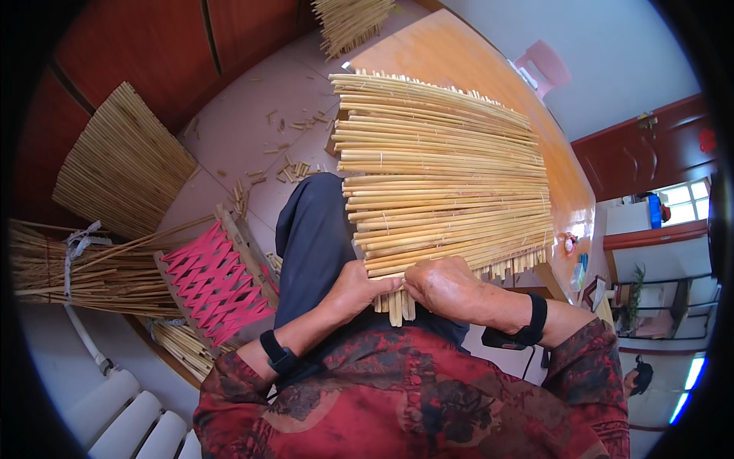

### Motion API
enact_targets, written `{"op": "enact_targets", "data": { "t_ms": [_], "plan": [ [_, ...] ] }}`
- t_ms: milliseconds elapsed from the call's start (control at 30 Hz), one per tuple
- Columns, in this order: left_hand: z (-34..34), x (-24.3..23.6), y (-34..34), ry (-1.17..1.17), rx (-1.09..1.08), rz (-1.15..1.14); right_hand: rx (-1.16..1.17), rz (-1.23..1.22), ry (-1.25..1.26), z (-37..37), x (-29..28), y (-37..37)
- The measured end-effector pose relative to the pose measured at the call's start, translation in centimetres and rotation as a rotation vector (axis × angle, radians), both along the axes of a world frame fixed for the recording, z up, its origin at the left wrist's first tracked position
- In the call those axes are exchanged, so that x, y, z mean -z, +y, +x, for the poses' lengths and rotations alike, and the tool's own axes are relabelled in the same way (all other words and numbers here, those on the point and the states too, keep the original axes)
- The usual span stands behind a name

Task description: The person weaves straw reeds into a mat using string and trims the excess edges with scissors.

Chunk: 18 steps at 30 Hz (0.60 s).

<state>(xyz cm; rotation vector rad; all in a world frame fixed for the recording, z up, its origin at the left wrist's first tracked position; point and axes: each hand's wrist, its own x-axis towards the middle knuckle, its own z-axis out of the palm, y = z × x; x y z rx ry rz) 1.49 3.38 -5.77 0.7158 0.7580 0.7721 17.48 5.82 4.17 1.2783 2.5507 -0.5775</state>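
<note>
A mat of pale reed sticks, held in rows by thin threads, lies across my lap and reaches over the wooden tabletop. My left hand grips its near edge, thumb toward the middle. My right hand is closed on the same edge just beside it, fingertips pinched and mostly hidden. Short loose sticks hang below the mat between my hands.
Stick mats lean at left and back. Reed bundles and a pink-strapped wooden seat are beside me. Cut pieces litter the floor. The orange table stands right, a white radiator lower left, a pink chair beyond.
</note>
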Motion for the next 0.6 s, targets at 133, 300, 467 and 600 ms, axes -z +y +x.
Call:
{"op": "enact_targets", "data": {
  "t_ms": [133,300,467,600],
  "plan": [
    [1.9,-0.4,1.4,-0.014,-0.032,0.058,0.014,0.030,-0.013,1.4,-0.7,1.0],
    [2.9,1.7,1.5,-0.091,-0.089,0.021,0.008,0.035,0.049,2.5,-3.3,1.2],
    [2.6,1.8,2.1,-0.121,0.089,-0.058,-0.011,0.016,-0.131,4.2,-6.6,2.5],
    [2.4,1.1,2.1,-0.214,0.155,-0.154,0.167,0.064,0.096,6.0,-5.8,1.5]
  ]
}}
